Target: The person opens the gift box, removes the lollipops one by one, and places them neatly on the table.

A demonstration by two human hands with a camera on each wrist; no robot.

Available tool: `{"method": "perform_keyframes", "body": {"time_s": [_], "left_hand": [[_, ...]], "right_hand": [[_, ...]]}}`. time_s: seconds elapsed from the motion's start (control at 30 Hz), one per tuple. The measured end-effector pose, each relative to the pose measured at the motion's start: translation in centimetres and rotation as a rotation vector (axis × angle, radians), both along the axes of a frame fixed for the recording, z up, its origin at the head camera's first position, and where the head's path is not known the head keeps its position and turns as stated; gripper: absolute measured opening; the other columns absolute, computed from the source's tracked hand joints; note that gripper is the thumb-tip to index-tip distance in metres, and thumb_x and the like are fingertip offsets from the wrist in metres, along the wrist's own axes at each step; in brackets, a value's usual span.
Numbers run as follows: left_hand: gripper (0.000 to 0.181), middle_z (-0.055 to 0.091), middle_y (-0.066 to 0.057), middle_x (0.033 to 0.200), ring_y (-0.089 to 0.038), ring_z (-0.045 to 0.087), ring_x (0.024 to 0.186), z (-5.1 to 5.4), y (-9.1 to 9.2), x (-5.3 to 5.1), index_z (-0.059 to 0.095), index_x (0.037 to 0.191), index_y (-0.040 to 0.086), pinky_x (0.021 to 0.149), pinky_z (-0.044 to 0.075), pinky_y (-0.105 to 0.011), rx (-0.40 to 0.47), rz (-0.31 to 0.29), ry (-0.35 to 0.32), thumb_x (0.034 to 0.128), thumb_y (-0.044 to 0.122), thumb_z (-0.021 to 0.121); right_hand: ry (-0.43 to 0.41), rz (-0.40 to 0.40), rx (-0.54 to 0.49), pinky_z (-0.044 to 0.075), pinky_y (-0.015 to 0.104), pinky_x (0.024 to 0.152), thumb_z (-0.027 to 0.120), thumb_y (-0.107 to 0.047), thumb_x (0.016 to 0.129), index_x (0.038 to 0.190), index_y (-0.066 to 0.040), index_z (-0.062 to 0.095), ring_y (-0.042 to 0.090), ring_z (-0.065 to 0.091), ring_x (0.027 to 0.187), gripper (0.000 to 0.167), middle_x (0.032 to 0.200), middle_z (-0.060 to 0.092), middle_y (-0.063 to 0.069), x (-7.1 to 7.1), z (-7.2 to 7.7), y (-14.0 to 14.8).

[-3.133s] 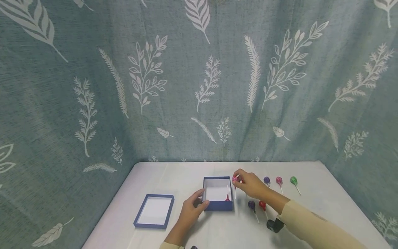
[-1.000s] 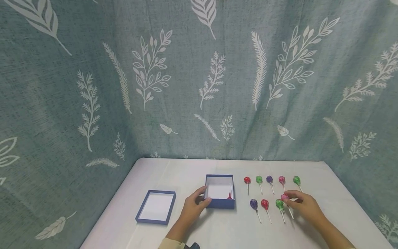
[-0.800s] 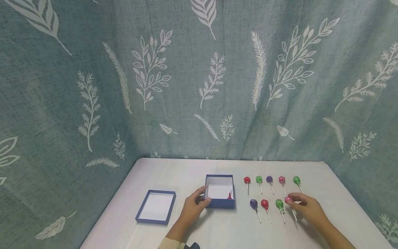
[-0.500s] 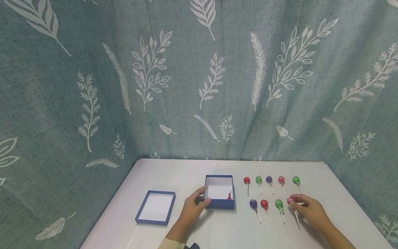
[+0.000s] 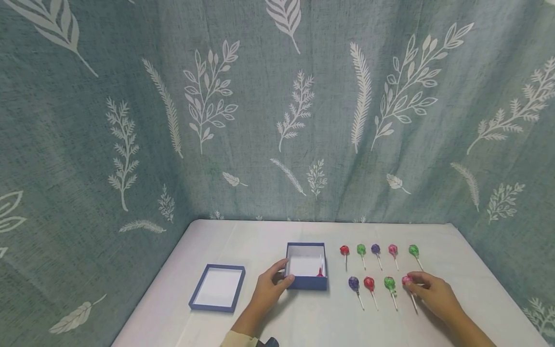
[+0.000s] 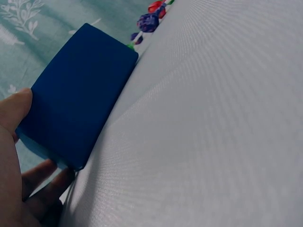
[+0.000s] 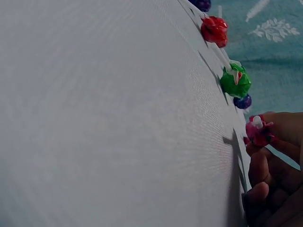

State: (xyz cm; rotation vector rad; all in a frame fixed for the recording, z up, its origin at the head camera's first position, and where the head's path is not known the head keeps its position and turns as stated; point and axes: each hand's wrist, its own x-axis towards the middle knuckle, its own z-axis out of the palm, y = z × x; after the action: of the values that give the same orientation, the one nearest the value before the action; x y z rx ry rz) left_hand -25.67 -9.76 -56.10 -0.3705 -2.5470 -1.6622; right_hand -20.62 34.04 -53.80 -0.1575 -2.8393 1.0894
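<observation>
My right hand [image 5: 433, 295] pinches a pink lollipop [image 5: 406, 280] by its wrapped head at the right end of the front row; its stick points down towards me. In the right wrist view, the pink lollipop [image 7: 259, 131] sits between thumb and fingers, stick end facing the camera. My left hand [image 5: 266, 291] holds the left side of an open blue box [image 5: 307, 283], thumb at the front corner and fingers along the side. Inside, a red-wrapped lollipop [image 5: 320, 272] stands head-down in the front right corner. The left wrist view shows the blue box [image 6: 80, 94] wall with the thumb against it.
A blue lid [image 5: 217, 288] lies white side up at the left. In the front row are purple [image 5: 353, 283], red [image 5: 369, 283] and green [image 5: 389, 284] lollipops. Several more form a back row, a green lollipop [image 5: 414, 250] at its right end. A leaf-patterned curtain [image 5: 260, 120] hangs behind.
My right hand has gone from beside the box to the right end of the front row with the pink lollipop, then shifted slightly further right. My left hand stays on the box.
</observation>
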Motion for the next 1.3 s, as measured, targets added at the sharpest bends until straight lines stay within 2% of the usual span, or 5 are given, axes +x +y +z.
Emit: {"method": "perform_keyframes", "body": {"time_s": [0.33,0.7,1.0,1.23,1.3], "left_hand": [[0.055,0.059,-0.009,0.132,-0.028,0.062,0.113,-0.13,0.02,-0.14,0.054,0.139,0.021,0.091,0.053,-0.043,-0.003,0.004,-0.004,0.0893,0.039,0.069],[0.059,0.059,-0.009,0.132,-0.028,0.062,0.113,0.04,-0.02,0.0,0.054,0.139,0.021,0.092,0.053,-0.044,-0.013,0.004,0.008,0.0879,0.046,0.069],[0.058,0.058,-0.009,0.133,-0.028,0.062,0.113,0.09,0.0,-0.02,0.054,0.14,0.02,0.091,0.053,-0.043,0.003,-0.004,0.005,0.0882,0.043,0.07],[0.058,0.058,-0.013,0.132,-0.031,0.062,0.111,0.0,-0.03,0.01,0.054,0.139,0.018,0.087,0.055,-0.043,0.005,-0.014,0.031,0.0886,0.04,0.07],[0.058,0.059,-0.011,0.132,-0.03,0.062,0.112,0.07,-0.04,0.05,0.054,0.139,0.019,0.088,0.055,-0.043,0.005,-0.007,0.02,0.0881,0.042,0.07]], "right_hand": [[-0.012,0.009,0.03,0.049,0.055,0.078,0.067,-0.042,0.091,0.118,0.001,0.063,0.031,0.066,0.091,0.051,0.103,0.07,0.013,-0.14,0.09,0.03],[-0.009,0.006,0.054,0.047,0.06,0.082,0.068,-0.038,0.09,0.117,0.002,0.063,0.037,0.065,0.094,0.048,0.11,0.067,0.021,-0.16,-0.03,0.02],[-0.017,0.007,0.052,0.05,0.055,0.077,0.069,-0.039,0.089,0.112,0.001,0.064,0.033,0.066,0.089,0.046,0.109,0.067,0.021,-0.14,-0.01,0.11],[-0.015,0.023,0.046,0.049,0.057,0.08,0.069,-0.036,0.09,0.115,0.002,0.063,0.035,0.065,0.092,0.046,0.112,0.066,0.022,-0.18,0.21,0.13],[-0.011,0.033,0.047,0.048,0.058,0.081,0.069,-0.036,0.09,0.116,0.002,0.063,0.036,0.065,0.094,0.046,0.113,0.065,0.022,-0.2,0.24,0.19]]}}
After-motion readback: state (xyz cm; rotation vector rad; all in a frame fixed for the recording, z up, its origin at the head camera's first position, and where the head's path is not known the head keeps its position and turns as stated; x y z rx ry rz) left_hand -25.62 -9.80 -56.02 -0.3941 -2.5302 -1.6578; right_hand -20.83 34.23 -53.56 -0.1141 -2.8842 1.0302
